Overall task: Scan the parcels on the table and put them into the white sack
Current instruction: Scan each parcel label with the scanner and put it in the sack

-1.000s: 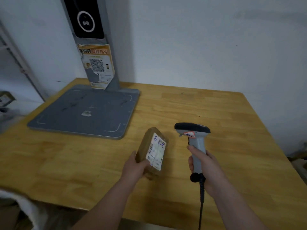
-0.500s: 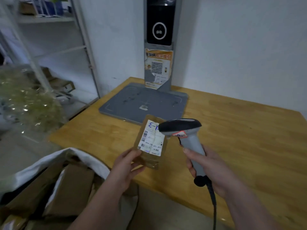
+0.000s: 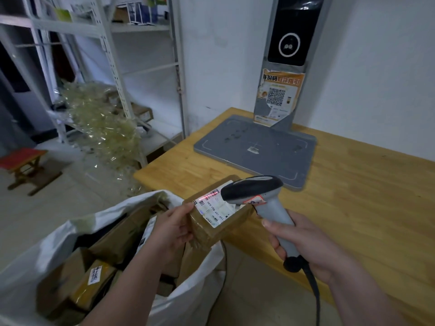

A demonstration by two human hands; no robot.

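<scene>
My left hand point(image 3: 173, 228) grips a small brown taped parcel point(image 3: 211, 229) with a white label, held above the table's left corner and the sack's mouth. My right hand point(image 3: 303, 241) holds a grey handheld scanner point(image 3: 259, 196) by its grip; its black head hangs just over the label, and a red scan line lies across the barcode. The white sack point(image 3: 188, 300) stands open below left, with several brown parcels point(image 3: 94, 278) inside it.
The wooden table point(image 3: 353, 196) carries a grey scanning pad point(image 3: 259, 151) with an upright post and a QR poster point(image 3: 280, 97). Metal shelving point(image 3: 113, 67) with crumpled plastic wrap stands at the left. A small red stool point(image 3: 23, 165) sits on the floor.
The view has swung left and down toward the sack. My left hand brought the parcel off the table over the sack, and the scanner head came over the label, with a red line now on the barcode.
</scene>
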